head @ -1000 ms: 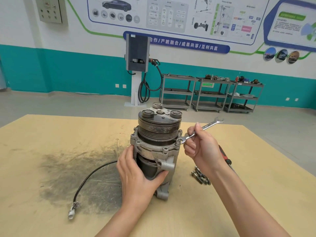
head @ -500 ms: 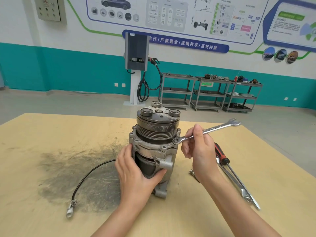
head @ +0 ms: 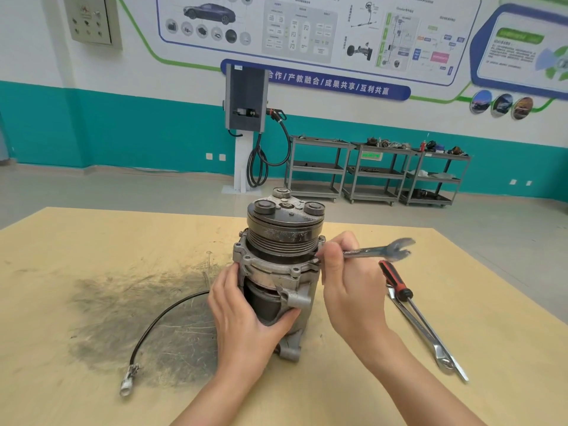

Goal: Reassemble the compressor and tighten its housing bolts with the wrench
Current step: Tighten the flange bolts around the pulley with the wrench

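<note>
Head view: left hand (head: 246, 315) is bracing the heavy, rigid compressor (head: 281, 272) mid-tabletop; right hand (head: 350, 290) is gripping the stiff wrench (head: 379, 249) near its flange-bolt end.

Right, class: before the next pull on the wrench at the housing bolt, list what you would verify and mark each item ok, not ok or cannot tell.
1. Compressor stands upright on the table: ok.
2. Left hand grips the body to steady it: ok.
3. Right hand holds the wrench firmly: ok.
4. Wrench end seated fully on the bolt: cannot tell, the fingers hide it.
5. Swing path free of the screwdriver and spare wrench lying on the table beside the right hand: ok, both lie below the wrench.
6. Cable away from the wrench: ok.
</note>
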`<state>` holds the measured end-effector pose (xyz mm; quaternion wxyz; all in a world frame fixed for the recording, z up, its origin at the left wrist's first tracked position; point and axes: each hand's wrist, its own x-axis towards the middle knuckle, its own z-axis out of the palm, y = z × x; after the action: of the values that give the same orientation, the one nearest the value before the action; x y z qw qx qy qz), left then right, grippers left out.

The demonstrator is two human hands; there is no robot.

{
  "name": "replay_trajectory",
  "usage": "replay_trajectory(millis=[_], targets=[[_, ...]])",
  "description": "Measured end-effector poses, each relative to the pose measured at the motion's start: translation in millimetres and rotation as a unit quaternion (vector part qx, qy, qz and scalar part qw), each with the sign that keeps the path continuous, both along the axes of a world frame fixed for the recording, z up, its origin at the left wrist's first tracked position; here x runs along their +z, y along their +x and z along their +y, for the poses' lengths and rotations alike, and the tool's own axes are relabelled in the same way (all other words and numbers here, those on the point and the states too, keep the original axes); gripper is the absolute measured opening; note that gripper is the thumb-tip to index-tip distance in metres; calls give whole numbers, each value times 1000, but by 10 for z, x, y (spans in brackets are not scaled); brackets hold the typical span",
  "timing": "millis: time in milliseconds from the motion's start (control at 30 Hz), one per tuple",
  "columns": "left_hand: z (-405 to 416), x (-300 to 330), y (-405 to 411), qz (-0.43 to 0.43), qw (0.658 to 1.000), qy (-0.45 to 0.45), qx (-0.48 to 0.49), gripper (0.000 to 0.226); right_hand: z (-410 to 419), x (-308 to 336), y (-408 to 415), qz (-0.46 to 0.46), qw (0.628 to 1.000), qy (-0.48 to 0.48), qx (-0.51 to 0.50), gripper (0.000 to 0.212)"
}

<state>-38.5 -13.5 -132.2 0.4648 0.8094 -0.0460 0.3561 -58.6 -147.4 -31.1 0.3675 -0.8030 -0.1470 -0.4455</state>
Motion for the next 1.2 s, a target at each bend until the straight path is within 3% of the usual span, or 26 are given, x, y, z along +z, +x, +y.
replay_trajectory(millis=[200, 333, 533, 667, 967, 1200], targets=[[2, -27, 15, -4, 1000, 6, 2, 118, -140, 279, 18, 89, 972, 172, 134, 37], [6, -19, 14, 0, 1000, 6, 3, 118, -297, 366, 109, 204, 921, 278, 182, 28], [8, -17, 13, 1, 1000, 3, 1, 119, -383, 273, 184, 254, 855, 389, 231, 35], [11, -20, 17, 1, 1000, -1, 0, 119, -415, 236, 253, 259, 813, 455, 254, 35], [6, -22, 22, -1, 1000, 5, -1, 118, -408, 81, 338, 251, 781, 497, 281, 32], [13, -30, 23, 2, 1000, 6, 0, 119, -344, -89, 230, 158, 793, 493, 322, 36]])
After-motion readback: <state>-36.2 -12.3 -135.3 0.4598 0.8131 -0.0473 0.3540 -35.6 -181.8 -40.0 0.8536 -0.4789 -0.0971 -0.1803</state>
